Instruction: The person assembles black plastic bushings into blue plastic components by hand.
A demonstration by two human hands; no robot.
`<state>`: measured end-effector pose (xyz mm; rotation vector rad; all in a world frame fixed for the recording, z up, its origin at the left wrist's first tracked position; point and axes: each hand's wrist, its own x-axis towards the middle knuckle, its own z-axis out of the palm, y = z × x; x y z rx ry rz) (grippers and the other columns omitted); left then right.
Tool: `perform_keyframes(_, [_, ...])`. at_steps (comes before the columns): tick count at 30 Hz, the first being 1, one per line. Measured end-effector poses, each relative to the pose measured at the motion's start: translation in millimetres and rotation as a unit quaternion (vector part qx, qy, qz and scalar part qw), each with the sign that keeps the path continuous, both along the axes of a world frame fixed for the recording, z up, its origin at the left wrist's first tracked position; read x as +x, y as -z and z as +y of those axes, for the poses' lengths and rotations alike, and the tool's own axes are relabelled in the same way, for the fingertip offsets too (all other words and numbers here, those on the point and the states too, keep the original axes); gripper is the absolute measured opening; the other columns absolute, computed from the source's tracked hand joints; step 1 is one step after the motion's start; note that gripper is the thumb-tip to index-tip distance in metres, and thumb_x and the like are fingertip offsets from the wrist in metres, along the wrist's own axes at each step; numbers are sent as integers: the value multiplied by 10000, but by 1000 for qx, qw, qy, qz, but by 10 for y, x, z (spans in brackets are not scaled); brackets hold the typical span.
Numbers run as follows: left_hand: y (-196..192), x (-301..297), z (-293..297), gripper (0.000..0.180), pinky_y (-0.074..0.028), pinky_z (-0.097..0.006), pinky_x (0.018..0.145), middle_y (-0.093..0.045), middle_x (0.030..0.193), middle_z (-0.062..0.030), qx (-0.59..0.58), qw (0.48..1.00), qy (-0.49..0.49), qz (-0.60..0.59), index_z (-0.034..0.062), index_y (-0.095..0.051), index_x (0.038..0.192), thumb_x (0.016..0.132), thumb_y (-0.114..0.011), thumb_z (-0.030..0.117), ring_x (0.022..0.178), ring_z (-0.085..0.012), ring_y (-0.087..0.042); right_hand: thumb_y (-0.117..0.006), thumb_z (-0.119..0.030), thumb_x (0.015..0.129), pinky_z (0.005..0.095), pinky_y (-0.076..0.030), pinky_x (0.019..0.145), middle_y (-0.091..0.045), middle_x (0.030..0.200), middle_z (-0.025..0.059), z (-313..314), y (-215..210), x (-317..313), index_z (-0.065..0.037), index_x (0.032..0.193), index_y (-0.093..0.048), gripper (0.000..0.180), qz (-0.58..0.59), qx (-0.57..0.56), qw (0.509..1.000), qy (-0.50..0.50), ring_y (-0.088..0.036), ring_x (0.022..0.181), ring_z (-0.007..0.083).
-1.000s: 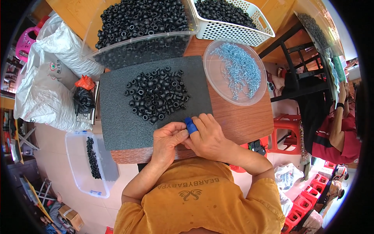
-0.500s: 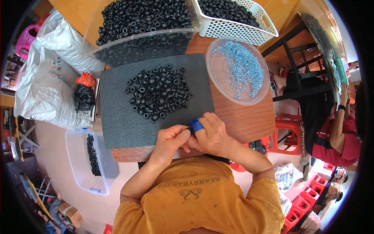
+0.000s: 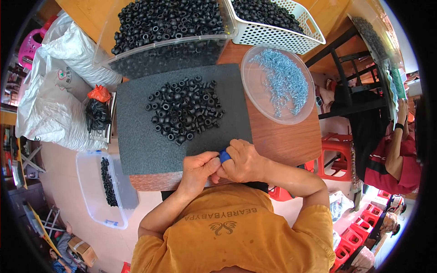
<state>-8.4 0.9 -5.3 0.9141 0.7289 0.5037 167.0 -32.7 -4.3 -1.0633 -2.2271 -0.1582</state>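
My left hand [image 3: 196, 170] and my right hand [image 3: 244, 160] meet just over the near edge of a dark grey foam mat [image 3: 136, 136]. Both are closed, fingertips together, and what they pinch is hidden by the fingers. A blue band [image 3: 225, 156] wraps a finger of the right hand. Beyond my hands a loose pile of small black rounded rubber-like parts [image 3: 185, 109], some showing a round hole, lies on the mat. On its right, a round clear plastic lid [image 3: 255, 98] carries many tiny pale blue shiny pieces [image 3: 284, 82].
At the back stand a clear tub [image 3: 159, 48] and a white perforated basket [image 3: 277, 41], both full of black parts. White sacks [image 3: 54, 104] lean at left above a floor bin [image 3: 86, 195]. A co-worker's arm [image 3: 396, 145] and red stools [image 3: 337, 159] are on the right.
Both hands have drawn slightly nearer to me. The right hand has turned, showing less of the blue band. A small black part glimpsed between the fingertips before is now covered.
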Motion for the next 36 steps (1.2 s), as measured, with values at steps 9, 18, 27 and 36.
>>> perform_keyframes(9, [-166,-70,-31,214,-512,-247,600,-671,826,-87,186,979,-14,86,-35,-615,1062,941,-525,117,653,-119,-613,-683,-145,701,323,-345,403,-379,584,80,123,-269,326,-72,626,-415,287,2,39,992,119,-449,533,237])
perform_keyframes(18, [-1600,182,185,380,-458,-381,779,-585,1046,-226,105,824,292,-474,-76,-521,1106,937,-497,263,903,-300,-588,-639,-362,799,478,-442,505,-543,554,250,1337,-935,1750,37,595,-535,461,-3,100,892,441,-577,530,409])
perform_keyframes(27, [-1521,319,-76,611,-363,-243,518,-561,863,-94,-52,799,159,-577,48,-527,975,847,-473,644,605,-124,-515,-667,-448,783,479,-484,673,-647,809,256,1747,-1027,2402,63,782,-622,512,-92,-28,821,563,-628,775,418])
perform_keyframes(36, [-785,114,435,185,-423,-341,589,-630,763,-57,656,739,-122,97,20,-618,843,684,-712,5,642,-226,-559,-713,-60,710,432,-424,518,-519,657,156,769,-556,1229,-11,724,-547,173,11,48,963,267,-531,610,341])
